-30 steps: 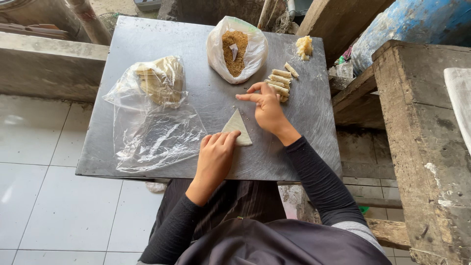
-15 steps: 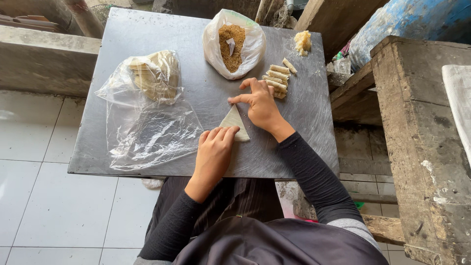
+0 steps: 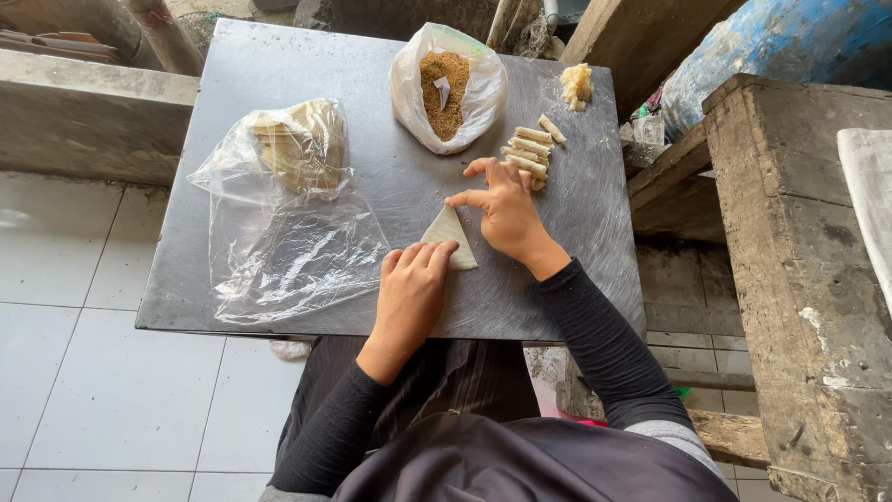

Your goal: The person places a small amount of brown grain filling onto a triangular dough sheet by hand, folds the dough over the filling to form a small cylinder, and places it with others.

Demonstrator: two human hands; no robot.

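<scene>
The head view, the only one, looks straight down on one square grey metal table top (image 3: pixel 279 74) with a person in black long sleeves seated at its near edge.

One pale triangular pastry wrapper (image 3: pixel 450 234) lies flat on the table, near the middle of the near half. The left hand (image 3: pixel 413 288) rests palm down with its four fingers held close together, their tips pressing the near left edge of the triangle. The right hand (image 3: pixel 504 206) sits just right of the wrapper, fingers spread fairly wide; its index finger points left and touches the far tip of the triangle, the other fingers arching above the table. Neither hand grips anything; both only press on the sheet.

Just beyond the right hand lies a small cluster of pale rolled pastry sticks (image 3: pixel 530 151), about six of them, side by side, the nearest partly hidden by the fingers. Farther right, near the far edge, is one little heap of yellowish crumbly filling (image 3: pixel 577 85).

At the far middle stands one open clear plastic bag of brown crumbs (image 3: pixel 448 88) with a small white scoop-like piece stuck in it. On the left half lies a second clear plastic bag (image 3: pixel 288 246), crumpled and spread wide, holding one stack of pale round wrapper sheets (image 3: pixel 295 144) at its far end.

White floor tiles (image 3: pixel 84 372) show at the left; one weathered concrete ledge (image 3: pixel 799 260) and one blue barrel (image 3: pixel 790 42) stand at the right.
</scene>
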